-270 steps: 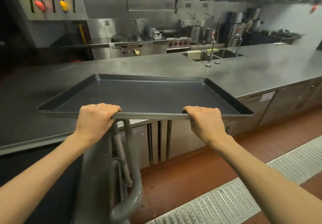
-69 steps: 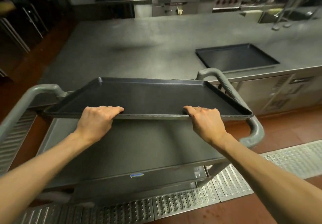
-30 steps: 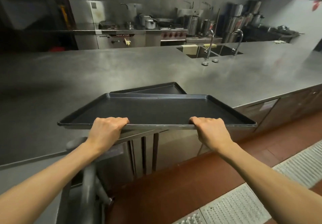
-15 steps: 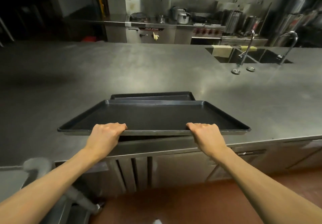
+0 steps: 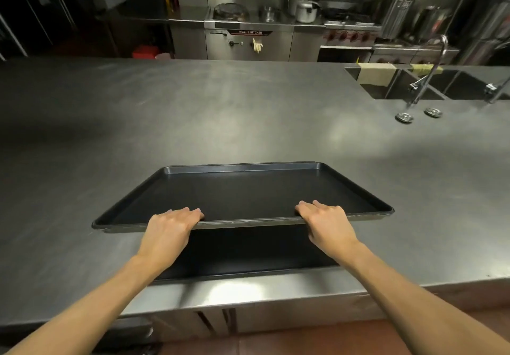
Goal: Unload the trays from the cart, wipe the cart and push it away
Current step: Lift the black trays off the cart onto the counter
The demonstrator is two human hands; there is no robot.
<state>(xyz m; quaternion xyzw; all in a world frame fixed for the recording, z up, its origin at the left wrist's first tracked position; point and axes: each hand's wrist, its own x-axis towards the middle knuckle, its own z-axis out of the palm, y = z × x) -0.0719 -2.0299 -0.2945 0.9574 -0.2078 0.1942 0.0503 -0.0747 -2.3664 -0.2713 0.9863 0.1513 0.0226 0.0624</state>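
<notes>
Two bare forearms and hands at a commercial kitchen counter.

Both arms enter from the lower corners uncovered, with no sleeve showing anywhere along their visible length. The left hand (image 5: 172, 223) and the right hand (image 5: 327, 223) are ungloved; neither wrist carries a watch, band or bracelet, and no rings can be made out on the fingers that show. The forearms are slender and smooth, the knuckles and tendons standing out lightly on the backs of the hands. Nothing else of the person appears.
</notes>
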